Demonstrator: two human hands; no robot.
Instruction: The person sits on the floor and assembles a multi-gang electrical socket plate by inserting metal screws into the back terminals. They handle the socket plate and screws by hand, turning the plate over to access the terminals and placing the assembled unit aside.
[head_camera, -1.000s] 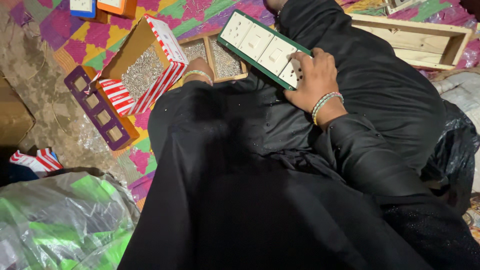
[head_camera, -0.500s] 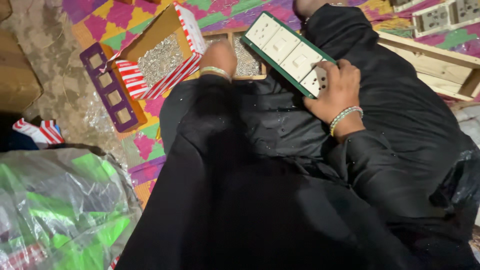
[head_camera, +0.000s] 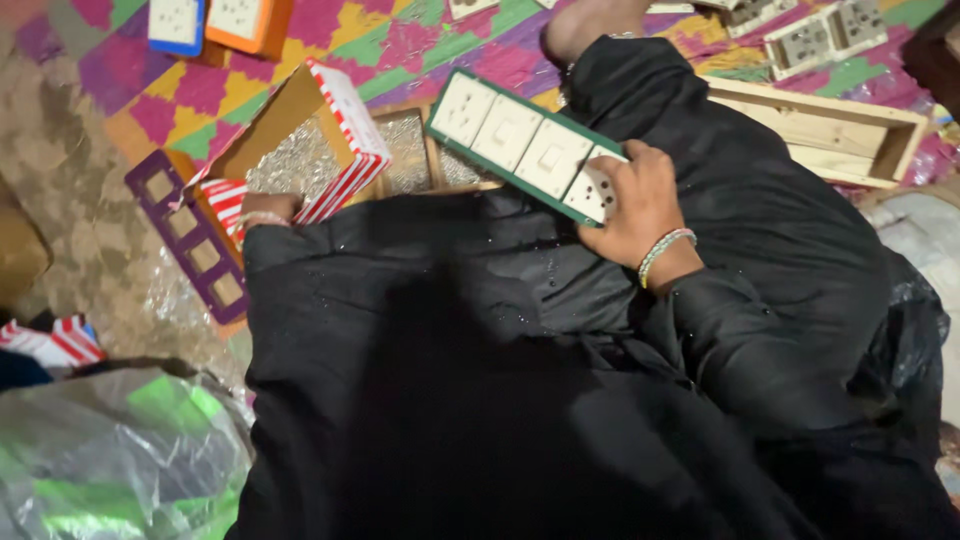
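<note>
right hand (head_camera: 632, 203) — grip clenched on near end of green switch panel (head_camera: 520, 143) | long axis runs up-left across lap | left hand (head_camera: 268, 207) mostly hidden at striped box (head_camera: 325, 150) — grip unreadable

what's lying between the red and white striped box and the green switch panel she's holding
A shallow wooden tray lined with crinkled silver foil sits between the striped box and the green switch panel, seen in the head view.

Dim indoor light, black clothing swallowed by shadow (folds barely visible), slight motion blur, glare on plastic.
</note>
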